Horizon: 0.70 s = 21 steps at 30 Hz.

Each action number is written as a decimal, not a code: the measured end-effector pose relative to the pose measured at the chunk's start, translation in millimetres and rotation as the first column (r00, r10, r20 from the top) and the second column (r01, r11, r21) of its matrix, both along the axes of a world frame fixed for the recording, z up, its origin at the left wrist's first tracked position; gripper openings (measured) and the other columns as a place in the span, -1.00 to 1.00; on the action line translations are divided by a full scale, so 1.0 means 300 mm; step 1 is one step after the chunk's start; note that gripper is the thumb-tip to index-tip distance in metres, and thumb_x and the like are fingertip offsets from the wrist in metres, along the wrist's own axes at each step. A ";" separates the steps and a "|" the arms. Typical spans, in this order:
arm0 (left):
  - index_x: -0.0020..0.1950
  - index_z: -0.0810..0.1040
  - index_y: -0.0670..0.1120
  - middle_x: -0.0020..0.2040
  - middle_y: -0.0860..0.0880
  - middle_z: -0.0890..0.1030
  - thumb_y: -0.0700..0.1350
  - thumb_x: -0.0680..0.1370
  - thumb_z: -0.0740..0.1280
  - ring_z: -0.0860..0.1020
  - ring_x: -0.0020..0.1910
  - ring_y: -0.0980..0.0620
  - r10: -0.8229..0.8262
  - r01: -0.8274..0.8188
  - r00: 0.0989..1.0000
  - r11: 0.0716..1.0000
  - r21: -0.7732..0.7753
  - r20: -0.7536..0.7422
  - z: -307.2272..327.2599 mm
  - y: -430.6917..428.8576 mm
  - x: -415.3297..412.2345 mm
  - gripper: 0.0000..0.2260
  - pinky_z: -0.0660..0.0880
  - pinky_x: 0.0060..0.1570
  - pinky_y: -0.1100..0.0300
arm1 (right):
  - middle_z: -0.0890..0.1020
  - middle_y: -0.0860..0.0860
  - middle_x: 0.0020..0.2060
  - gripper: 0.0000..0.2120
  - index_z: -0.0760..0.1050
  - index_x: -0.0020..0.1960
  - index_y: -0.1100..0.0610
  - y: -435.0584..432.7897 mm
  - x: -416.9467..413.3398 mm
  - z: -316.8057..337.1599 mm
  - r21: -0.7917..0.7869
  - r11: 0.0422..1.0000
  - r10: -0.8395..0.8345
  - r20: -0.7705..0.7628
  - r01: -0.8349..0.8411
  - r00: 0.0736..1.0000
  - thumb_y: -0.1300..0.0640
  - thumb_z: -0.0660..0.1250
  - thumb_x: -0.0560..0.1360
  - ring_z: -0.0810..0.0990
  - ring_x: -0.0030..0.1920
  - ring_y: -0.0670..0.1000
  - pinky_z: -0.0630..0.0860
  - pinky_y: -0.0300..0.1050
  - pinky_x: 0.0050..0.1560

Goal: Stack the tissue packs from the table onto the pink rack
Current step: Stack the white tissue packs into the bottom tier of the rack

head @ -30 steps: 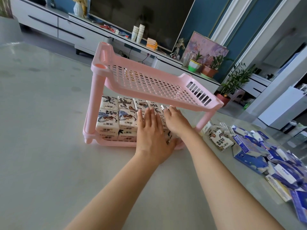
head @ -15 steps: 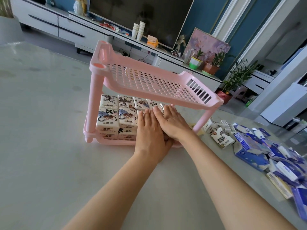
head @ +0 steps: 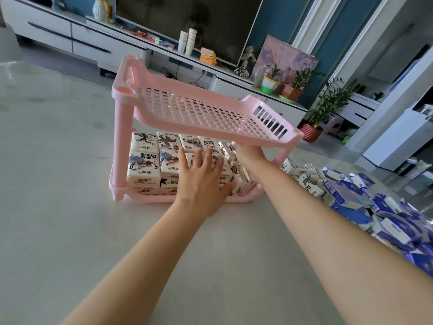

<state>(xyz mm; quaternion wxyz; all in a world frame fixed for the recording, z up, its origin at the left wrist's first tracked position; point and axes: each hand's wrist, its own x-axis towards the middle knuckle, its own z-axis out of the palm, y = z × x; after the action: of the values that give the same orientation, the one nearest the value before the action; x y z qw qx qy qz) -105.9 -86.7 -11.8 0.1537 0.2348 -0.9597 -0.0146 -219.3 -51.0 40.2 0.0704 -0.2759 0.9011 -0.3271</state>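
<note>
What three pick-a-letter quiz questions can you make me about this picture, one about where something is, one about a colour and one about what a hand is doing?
1. Where on the pink rack are the cream tissue packs stacked?
A. top shelf
B. bottom shelf
C. hanging off a post

2. What colour is the big heap of loose packs at the right of the table?
A. blue
B. green
C. red

3. What is the left hand doing?
A. holding a cup
B. making a fist in the air
C. resting flat, fingers spread, against the stacked packs

Answers: 1 B, they fill the bottom shelf. 2 A, their wrappers are blue and white. 3 C, its fingers lie straight on the pack fronts.
</note>
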 end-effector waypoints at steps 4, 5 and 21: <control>0.52 -0.04 -0.01 0.54 -0.08 -0.06 0.31 0.53 -0.07 -0.09 0.51 -0.13 0.009 -0.009 1.000 1.000 -0.013 0.027 -0.002 0.011 -0.005 -0.34 -0.20 0.35 -0.32 | 0.52 0.16 0.16 -0.63 0.31 0.36 0.19 0.011 0.030 -0.001 0.175 0.982 0.076 -0.035 -0.068 0.997 0.23 0.00 0.59 0.53 0.00 0.06 0.45 -0.09 -0.10; 0.52 -0.04 -0.01 0.54 -0.08 -0.05 0.32 0.53 -0.07 -0.09 0.51 -0.13 0.009 -0.009 1.000 1.000 -0.013 0.030 -0.003 0.010 -0.006 -0.34 -0.20 0.35 -0.33 | 0.48 0.20 0.23 -0.59 0.28 0.39 0.20 0.025 0.049 0.022 0.209 0.974 0.102 -0.061 -0.087 0.993 0.29 0.02 0.56 0.54 0.02 0.09 0.48 -0.05 -0.06; 0.52 0.01 0.00 0.54 -0.08 -0.04 0.31 0.53 -0.04 -0.09 0.51 -0.12 0.001 -0.001 1.000 1.000 0.000 0.018 -0.014 0.004 -0.008 -0.36 -0.20 0.35 -0.33 | 0.58 0.16 -0.11 -0.71 0.48 0.12 0.28 0.063 0.026 0.084 0.781 0.609 0.466 -0.210 -0.140 0.860 0.37 0.35 0.40 0.50 -0.29 0.03 0.34 -0.21 -0.41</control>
<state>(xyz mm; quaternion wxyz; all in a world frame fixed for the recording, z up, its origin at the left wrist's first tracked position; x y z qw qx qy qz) -108.3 -85.5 -16.0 0.1448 0.2352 -0.9610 -0.0124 -211.6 -32.0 65.3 0.0498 -0.4341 0.8872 0.1479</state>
